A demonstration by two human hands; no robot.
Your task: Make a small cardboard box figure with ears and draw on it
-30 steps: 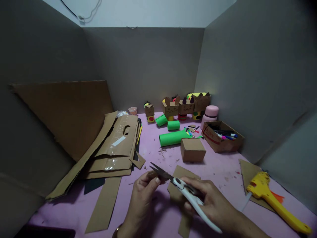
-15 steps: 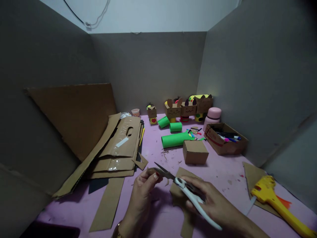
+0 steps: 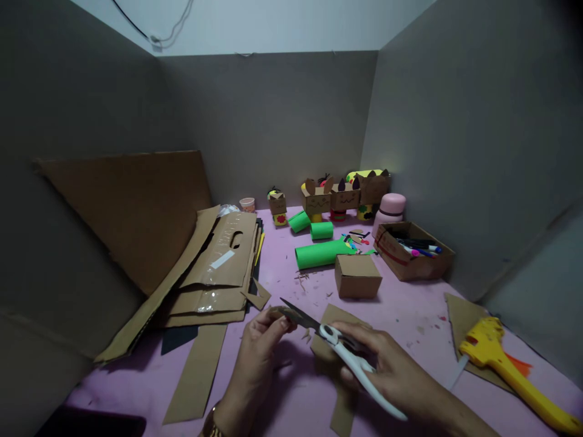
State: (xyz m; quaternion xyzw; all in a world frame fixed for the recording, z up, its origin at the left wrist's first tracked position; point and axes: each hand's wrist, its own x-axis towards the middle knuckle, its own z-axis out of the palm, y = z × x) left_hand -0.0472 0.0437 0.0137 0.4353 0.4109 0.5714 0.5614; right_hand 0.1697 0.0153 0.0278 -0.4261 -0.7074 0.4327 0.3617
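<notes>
My right hand [image 3: 392, 370] is wrapped round the white handles of a pair of scissors [image 3: 339, 345], whose dark blades point up and left. My left hand [image 3: 260, 352] pinches a small brown cardboard scrap [image 3: 279, 312] right at the blades. Both hands hover over the pink table [image 3: 410, 315], above a flat cardboard piece [image 3: 332, 318]. A small closed cardboard box [image 3: 356, 275] sits just beyond the hands.
A stack of cardboard sheets [image 3: 214, 267] leans at the left. Green paper tubes [image 3: 319, 254] and several small cardboard figures [image 3: 337, 197] stand at the back. An open box of markers [image 3: 412, 249] and a pink lidded container [image 3: 389, 209] sit at right. A yellow glue gun [image 3: 501, 358] lies at the right edge. Grey walls enclose the table.
The hands have barely moved; the scissors stay at the scrap. The view has shifted slightly.
</notes>
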